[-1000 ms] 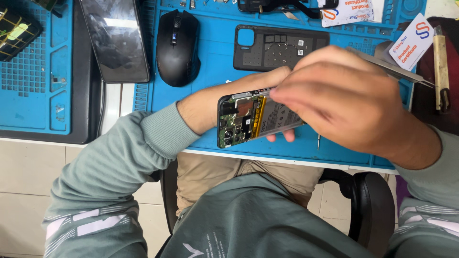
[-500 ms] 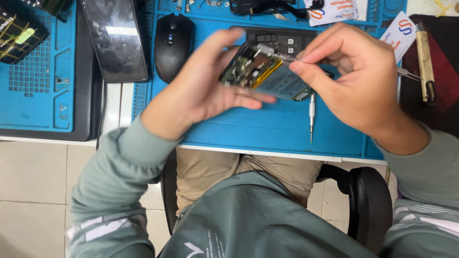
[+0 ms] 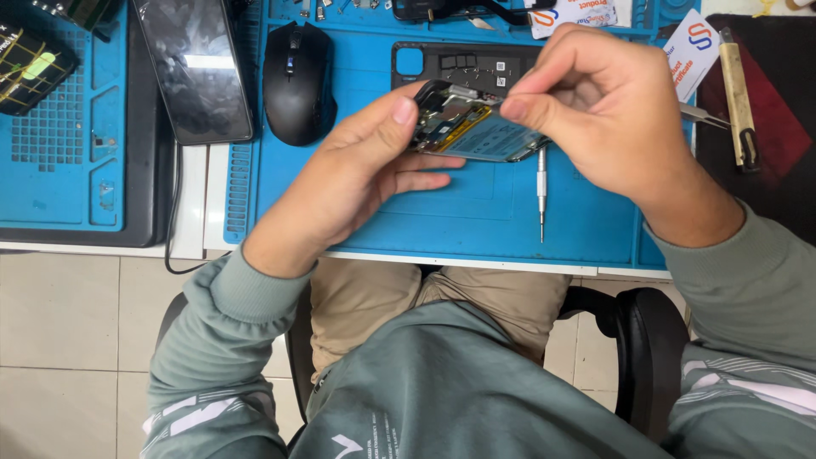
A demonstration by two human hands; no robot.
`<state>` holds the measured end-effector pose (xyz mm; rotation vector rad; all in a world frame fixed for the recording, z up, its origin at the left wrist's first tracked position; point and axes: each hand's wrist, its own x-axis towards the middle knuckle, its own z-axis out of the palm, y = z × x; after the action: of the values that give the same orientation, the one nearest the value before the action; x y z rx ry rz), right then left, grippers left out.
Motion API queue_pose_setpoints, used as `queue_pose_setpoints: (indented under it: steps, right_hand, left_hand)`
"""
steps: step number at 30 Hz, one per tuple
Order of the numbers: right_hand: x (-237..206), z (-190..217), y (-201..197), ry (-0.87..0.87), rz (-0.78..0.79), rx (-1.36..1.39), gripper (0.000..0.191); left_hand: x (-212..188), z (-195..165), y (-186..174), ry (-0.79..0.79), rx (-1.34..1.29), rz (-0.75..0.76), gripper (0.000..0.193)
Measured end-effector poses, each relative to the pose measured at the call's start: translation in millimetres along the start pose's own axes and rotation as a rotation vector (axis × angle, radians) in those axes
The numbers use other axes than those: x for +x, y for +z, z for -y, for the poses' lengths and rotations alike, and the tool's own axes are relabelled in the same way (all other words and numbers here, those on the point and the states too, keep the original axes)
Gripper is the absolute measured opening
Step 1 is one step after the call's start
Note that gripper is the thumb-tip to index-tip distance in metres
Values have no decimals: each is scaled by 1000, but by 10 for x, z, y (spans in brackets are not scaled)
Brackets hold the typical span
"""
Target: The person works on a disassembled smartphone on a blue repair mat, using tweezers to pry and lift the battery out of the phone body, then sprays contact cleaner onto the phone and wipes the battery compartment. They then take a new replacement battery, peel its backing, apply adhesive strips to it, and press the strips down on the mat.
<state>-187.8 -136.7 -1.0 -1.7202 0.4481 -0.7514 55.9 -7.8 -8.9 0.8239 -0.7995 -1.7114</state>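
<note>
Opened phone [image 3: 476, 132] between both hands [image 3: 353, 183]

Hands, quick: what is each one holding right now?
Left hand: closed on the opened phone, holding it up.
Right hand: fingers pinched at the phone's top edge; any tool hidden.
</note>
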Motion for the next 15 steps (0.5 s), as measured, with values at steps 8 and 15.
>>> queue_pose_setpoints:
  steps: [8, 15]
  right_hand:
    - [205, 42, 177, 64, 98, -115, 7]
    - [301, 380, 423, -12, 180, -631, 11]
  left_hand:
    - [-222, -43, -166, 56, 298, -144, 47]
    - [-196, 216, 82, 335, 571, -366, 34]
